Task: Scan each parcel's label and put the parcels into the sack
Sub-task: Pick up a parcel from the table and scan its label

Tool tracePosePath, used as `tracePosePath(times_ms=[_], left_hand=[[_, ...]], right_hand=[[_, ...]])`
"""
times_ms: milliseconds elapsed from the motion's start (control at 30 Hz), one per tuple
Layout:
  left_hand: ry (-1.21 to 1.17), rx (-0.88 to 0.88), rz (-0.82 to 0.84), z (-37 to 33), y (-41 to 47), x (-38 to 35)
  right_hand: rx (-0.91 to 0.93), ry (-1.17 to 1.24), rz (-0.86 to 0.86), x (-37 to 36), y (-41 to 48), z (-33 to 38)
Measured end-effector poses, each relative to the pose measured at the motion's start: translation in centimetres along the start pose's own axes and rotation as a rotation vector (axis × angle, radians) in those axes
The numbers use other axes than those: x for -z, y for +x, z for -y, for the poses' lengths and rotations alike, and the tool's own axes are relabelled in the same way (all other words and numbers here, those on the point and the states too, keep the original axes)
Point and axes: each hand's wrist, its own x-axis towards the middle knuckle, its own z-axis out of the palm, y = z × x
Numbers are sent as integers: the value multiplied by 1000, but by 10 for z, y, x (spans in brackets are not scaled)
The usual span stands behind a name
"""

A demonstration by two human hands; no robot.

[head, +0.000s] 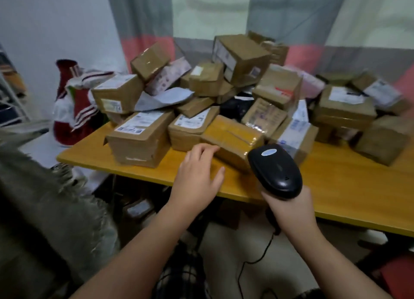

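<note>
The tape-wrapped parcel (pixel 233 137) lies flat at the front of the parcel pile (pixel 243 59) on the yellow tabletop (pixel 340 186), its long axis roughly along the tabletop's near edge, no label showing on its top face. The left hand (pixel 199 175) stretches forward palm down, fingers straight and relaxed, grasping nothing, fingertips at the parcel's near left corner; actual contact cannot be told. Just right of it, the right hand (pixel 289 209) is curled around the handle of a black scanner (pixel 274 171), whose head points away toward the pile, its cable (pixel 259 258) hanging below. A grey woven sack (pixel 44 209) with a frayed edge sits at the left, off the tabletop
</note>
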Motion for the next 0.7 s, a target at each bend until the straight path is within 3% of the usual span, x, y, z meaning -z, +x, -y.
tracePosePath(times_ms=[100,200,333,467,600,700], left_hand=[[20,-49,32,-22,8,-23],[208,-101,146,-39,36,-40],[620,-252,318,-45,83,-41],[775,-362,315,-47,95,-32],[609,-470,173,-36,78,-13],[262,-394,89,-27,59,9]], right_hand=[[-40,-10,-113,35,-4,-8],[-51,-5,-163,55,3,-9],[-82,5,-104,60,21,0],[-99,17,-38,53,27,2],[-112,9,-5,48,31,1],[-116,109,-62,48,33,1]])
